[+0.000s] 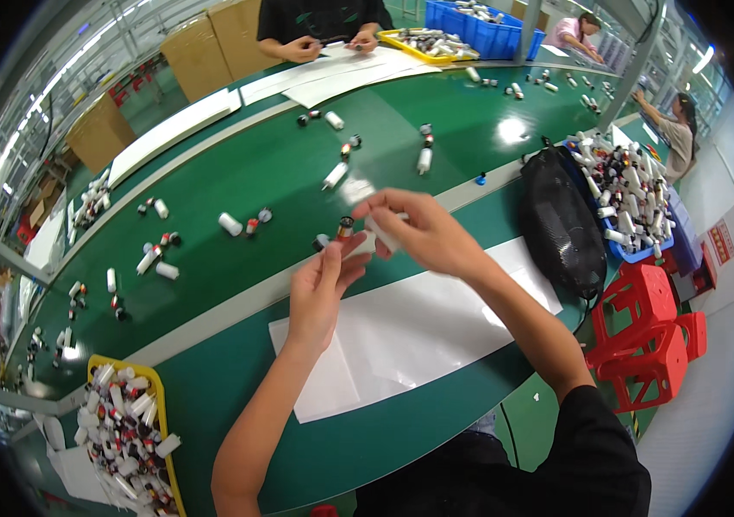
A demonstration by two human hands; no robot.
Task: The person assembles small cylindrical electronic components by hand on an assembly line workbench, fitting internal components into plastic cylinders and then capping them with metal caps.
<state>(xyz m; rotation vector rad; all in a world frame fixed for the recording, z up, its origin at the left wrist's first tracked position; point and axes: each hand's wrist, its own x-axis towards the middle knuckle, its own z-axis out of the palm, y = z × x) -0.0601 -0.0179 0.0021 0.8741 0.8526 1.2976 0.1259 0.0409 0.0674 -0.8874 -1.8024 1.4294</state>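
Over the near edge of the green belt, my two hands are close together. My left hand [319, 289] pinches a small dark cylinder with a copper-coloured band [345, 227], held upright between thumb and fingers. Just to its right, my right hand [414, 226] has its fingers closed around a white cylinder [381, 234], partly covered by the fingers and slightly blurred. A dark and grey small part [322, 242] shows beside my left fingertips; whether it is touched I cannot tell. Below both hands, a white sheet [410, 332] lies on the green table.
White cylinders with dark and red parts lie scattered on the green belt [212, 172]. A yellow tray [162, 405] at left and a blue crate [634, 256] at right hold many more. A black bag [561, 228] and red stools [651, 366] stand right. Another person works opposite.
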